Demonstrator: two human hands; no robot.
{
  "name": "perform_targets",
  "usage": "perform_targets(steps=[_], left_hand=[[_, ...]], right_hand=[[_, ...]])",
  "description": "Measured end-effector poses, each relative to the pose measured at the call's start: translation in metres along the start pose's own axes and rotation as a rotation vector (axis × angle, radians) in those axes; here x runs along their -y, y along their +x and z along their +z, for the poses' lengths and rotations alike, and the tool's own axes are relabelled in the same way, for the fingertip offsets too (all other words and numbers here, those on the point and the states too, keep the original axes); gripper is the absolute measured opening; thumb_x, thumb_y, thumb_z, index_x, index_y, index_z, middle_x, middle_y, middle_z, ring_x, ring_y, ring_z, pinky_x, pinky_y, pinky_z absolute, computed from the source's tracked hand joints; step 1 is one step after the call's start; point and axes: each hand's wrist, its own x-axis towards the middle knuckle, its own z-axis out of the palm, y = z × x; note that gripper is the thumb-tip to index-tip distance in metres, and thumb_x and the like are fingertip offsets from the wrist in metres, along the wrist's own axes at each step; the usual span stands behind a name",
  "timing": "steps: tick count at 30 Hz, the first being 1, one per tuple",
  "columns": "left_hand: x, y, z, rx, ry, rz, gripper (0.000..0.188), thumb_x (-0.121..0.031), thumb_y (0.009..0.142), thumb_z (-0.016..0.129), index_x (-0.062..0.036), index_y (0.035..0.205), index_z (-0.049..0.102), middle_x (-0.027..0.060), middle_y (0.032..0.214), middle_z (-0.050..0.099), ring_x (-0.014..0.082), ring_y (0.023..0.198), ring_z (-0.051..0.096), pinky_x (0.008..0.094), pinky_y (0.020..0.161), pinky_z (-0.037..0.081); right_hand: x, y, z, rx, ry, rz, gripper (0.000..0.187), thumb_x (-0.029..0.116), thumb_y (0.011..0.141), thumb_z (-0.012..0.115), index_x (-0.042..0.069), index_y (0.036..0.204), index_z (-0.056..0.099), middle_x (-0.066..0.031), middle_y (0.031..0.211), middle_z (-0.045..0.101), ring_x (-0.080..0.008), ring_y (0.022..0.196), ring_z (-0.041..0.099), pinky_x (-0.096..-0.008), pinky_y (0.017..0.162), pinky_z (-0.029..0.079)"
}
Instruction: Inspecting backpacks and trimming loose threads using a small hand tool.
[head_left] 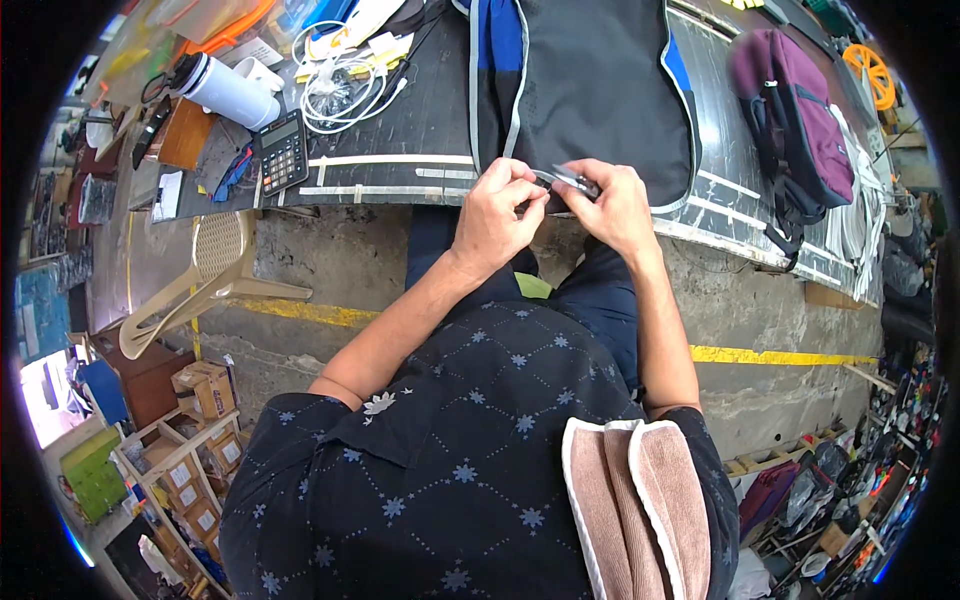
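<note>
My left hand [497, 218] is closed in a pinch at the table's front edge, on something small and dark that I cannot make out. Close beside it, my right hand [615, 210] is closed around small snips [577, 181], whose pointed metal blade reaches toward the left fingertips. Just beyond both hands lies a black fabric piece [600, 95] with grey edging and blue parts at its sides. The fingers hide most of what is between the hands.
On the dark table's left stand a calculator [284, 155], a coiled white cable [340, 95] and a white bottle [228, 92]. A maroon and black backpack [805, 130] lies at the right. A beige plastic chair [222, 255] is at the left, and a brown towel [640, 500] hangs over my shirt.
</note>
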Motion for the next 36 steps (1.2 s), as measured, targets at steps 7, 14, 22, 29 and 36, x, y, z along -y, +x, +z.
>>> perform_targets(steps=[7, 14, 22, 29, 36], left_hand=[[0.006, 0.002, 0.001, -0.064, 0.088, -0.015, 0.018, -0.007, 0.082, 0.088, -0.0005, 0.097, 0.079, 0.0116, 0.103, 0.069, 0.0278, 0.092, 0.072, 0.0385, 0.08, 0.059], [-0.005, 0.01, 0.008, -0.108, 0.201, 0.045, 0.015, -0.014, 0.081, 0.087, -0.0067, 0.09, 0.078, 0.0052, 0.097, 0.066, 0.0271, 0.084, 0.071, 0.0413, 0.072, 0.057], [-0.001, 0.008, 0.01, -0.122, 0.113, -0.079, 0.009, -0.011, 0.079, 0.083, -0.0119, 0.082, 0.075, 0.0009, 0.092, 0.066, 0.0249, 0.086, 0.069, 0.0429, 0.08, 0.047], [-0.008, 0.002, 0.006, -0.167, 0.207, 0.109, 0.012, -0.012, 0.078, 0.083, -0.0161, 0.08, 0.072, -0.0034, 0.089, 0.066, 0.0198, 0.082, 0.066, 0.041, 0.084, 0.039], [0.003, 0.001, 0.008, -0.173, 0.281, 0.159, 0.014, -0.013, 0.079, 0.084, -0.0148, 0.084, 0.07, -0.0037, 0.089, 0.069, 0.0194, 0.083, 0.068, 0.041, 0.084, 0.041]], right_hand=[[-0.014, 0.009, -0.004, 0.243, 0.143, 0.268, 0.027, 0.027, 0.098, 0.078, 0.001, 0.102, 0.077, -0.0065, 0.065, 0.06, -0.0095, 0.06, 0.052, -0.034, 0.06, 0.045], [-0.033, 0.006, 0.001, 0.25, 0.432, 0.256, 0.025, 0.024, 0.102, 0.075, 0.0, 0.1, 0.078, 0.0077, 0.074, 0.063, -0.0023, 0.069, 0.049, -0.0271, 0.061, 0.042], [-0.03, 0.007, -0.002, 0.298, 0.442, 0.349, 0.02, 0.017, 0.102, 0.072, -0.003, 0.1, 0.077, 0.0063, 0.086, 0.071, -0.0025, 0.085, 0.058, -0.0236, 0.079, 0.048], [-0.026, 0.003, 0.004, 0.197, 0.357, 0.296, 0.023, 0.024, 0.1, 0.076, 0.002, 0.1, 0.078, 0.0065, 0.071, 0.061, -0.0019, 0.065, 0.047, -0.0273, 0.059, 0.041], [-0.022, 0.001, 0.005, 0.198, 0.32, 0.281, 0.024, 0.025, 0.101, 0.076, 0.001, 0.099, 0.077, 0.006, 0.07, 0.059, -0.0021, 0.064, 0.046, -0.0279, 0.057, 0.04]])
